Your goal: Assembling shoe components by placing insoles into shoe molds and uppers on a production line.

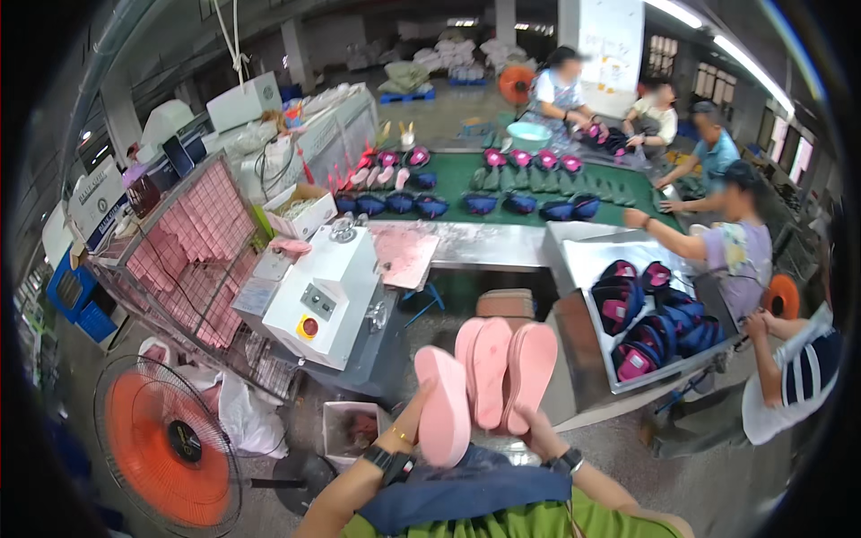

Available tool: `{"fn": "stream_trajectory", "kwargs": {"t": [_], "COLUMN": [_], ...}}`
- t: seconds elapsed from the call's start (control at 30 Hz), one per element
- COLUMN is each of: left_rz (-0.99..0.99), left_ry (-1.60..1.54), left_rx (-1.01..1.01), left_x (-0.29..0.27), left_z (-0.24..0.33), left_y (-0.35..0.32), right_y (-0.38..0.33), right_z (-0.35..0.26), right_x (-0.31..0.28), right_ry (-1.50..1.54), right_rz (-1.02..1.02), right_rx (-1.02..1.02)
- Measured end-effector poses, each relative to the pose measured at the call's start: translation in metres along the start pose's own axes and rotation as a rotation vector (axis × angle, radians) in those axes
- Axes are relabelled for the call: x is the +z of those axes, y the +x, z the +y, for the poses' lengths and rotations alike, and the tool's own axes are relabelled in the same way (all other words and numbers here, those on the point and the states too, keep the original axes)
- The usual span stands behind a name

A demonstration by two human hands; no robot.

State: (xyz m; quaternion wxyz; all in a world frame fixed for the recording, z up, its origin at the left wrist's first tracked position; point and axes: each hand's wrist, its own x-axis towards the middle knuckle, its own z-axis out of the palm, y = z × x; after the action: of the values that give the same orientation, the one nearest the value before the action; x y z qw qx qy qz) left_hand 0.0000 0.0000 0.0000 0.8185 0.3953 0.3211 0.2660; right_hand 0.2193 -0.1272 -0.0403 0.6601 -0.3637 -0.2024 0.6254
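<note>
My left hand (pixel 416 414) is closed on a thick pink shoe sole (pixel 445 421), tilted up on its edge in front of my body. Beside it more pink soles (pixel 488 372) stand side by side, toes pointing away from me. My right hand (pixel 540 434) grips the near end of the rightmost pink sole (pixel 531 368); some of its fingers are hidden. A brown box-like block (pixel 505 303) lies just beyond the soles.
A white machine (pixel 314 291) with a yellow-and-red button stands left, near a wire cage cart (pixel 211 260) of pink pieces. Ahead runs a green conveyor (pixel 448 188) bearing shoes. A metal tray (pixel 574 260) of navy shoes and several co-workers are right; an orange fan (pixel 170 444) stands near left.
</note>
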Motion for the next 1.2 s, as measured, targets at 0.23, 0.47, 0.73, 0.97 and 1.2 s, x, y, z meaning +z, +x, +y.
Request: {"fn": "stream_trajectory", "kwargs": {"t": [0.23,0.47,0.73,0.97,1.2], "left_rz": [0.058,0.068,0.135,0.336,0.744], "left_ry": [-0.177,-0.277,-0.390,-0.623,-0.189], "left_rx": [-0.112,-0.065,0.067,0.050,-0.035], "left_x": [-0.053,-0.101,-0.159,-0.184,-0.215], "left_z": [0.118,0.159,0.194,0.211,0.213], "left_y": [0.228,0.404,0.538,0.638,0.679], "right_y": [0.280,0.472,0.656,0.821,0.892], "right_z": [-0.075,-0.101,-0.141,-0.165,-0.154], "right_x": [-0.013,-0.054,-0.044,-0.069,-0.125], "right_ry": [-0.129,-0.154,-0.213,-0.462,-0.628], "right_rz": [-0.014,0.049,-0.034,-0.257,-0.410], "right_rx": [0.218,0.321,0.616,0.840,0.840]}}
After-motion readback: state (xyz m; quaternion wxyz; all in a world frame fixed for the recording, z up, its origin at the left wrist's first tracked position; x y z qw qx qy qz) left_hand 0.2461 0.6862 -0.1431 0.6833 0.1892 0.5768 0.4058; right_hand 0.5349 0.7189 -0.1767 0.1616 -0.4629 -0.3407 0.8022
